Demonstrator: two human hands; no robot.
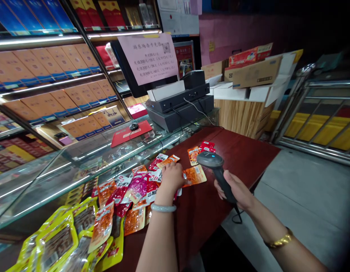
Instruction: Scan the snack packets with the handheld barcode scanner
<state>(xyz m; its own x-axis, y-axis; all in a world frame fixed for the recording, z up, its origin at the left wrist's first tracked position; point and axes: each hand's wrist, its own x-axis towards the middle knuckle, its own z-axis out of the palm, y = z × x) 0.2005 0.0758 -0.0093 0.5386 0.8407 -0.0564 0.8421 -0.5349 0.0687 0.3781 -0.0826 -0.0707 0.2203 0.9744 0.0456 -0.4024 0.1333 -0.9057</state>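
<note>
Stretching along the left, a glass display case [64, 166] held shelves of boxed cartons, and beside it ran a dark red counter [242, 158] on which everything else lay. At the far end of the glass sat a black cash register [180, 107] with a pink notice [149, 56] propped above it, and a red mouse mat [126, 134] lay just in front.

A scatter of small snack packets [137, 189] covered the near part of the counter, with larger yellow packets [58, 238] heaped at the lower left. The left hand [170, 177] was curled, fingers pressed down on an orange packet [195, 175] at the edge of the scatter. The right hand [234, 190] was wrapped tight around the handle of a grey barcode scanner [213, 162], whose head hung just above that packet; its cable [237, 217] trailed off the counter's edge.

The packets looked light, thin and floppy, with glossy film likely to slide on the polished wood, so pinning one flat or pinching a sealed edge seemed the surest hold. Neighbouring packets overlapped closely and could have dragged along. The scanner looked rigid and easy to grip.
</note>
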